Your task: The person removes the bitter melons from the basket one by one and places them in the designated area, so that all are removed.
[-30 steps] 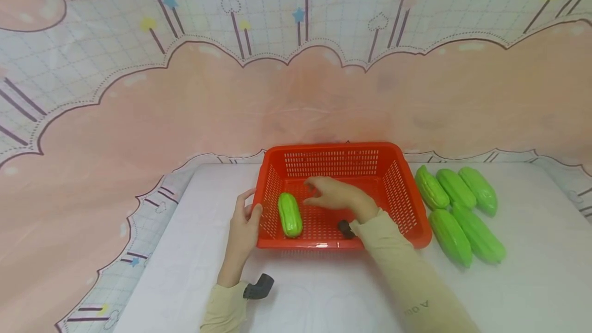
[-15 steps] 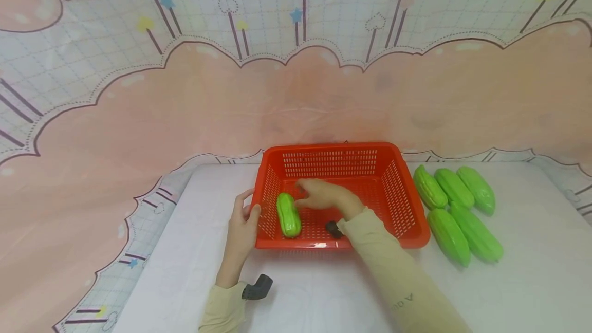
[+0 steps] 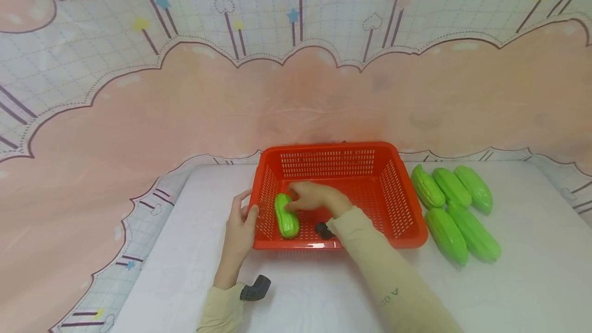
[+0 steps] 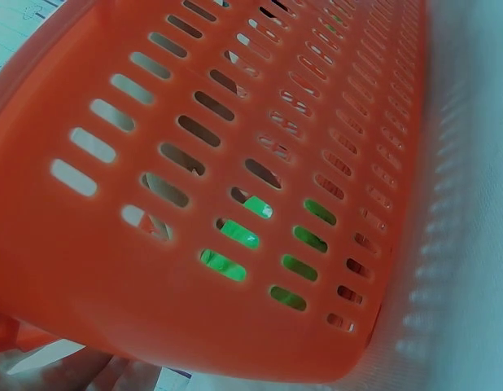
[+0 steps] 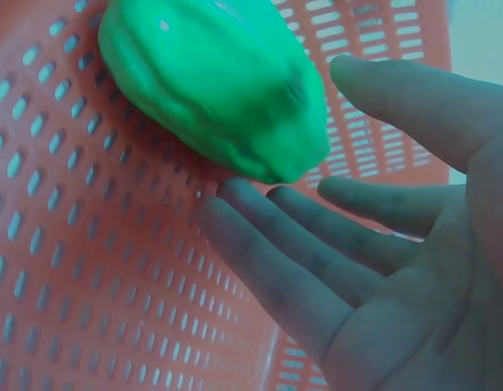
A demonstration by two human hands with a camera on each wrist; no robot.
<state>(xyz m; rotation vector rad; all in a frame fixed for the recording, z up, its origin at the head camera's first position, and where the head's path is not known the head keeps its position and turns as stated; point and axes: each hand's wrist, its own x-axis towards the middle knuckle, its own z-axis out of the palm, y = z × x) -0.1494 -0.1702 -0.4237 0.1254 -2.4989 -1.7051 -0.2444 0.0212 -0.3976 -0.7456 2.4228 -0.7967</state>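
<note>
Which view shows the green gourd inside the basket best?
The right wrist view: the green gourd fills the frame, lying on the orange basket floor just beyond the right hand fingertips. The head view shows it whole but small; the left wrist view shows only green glimpses through the basket's slots.
</note>
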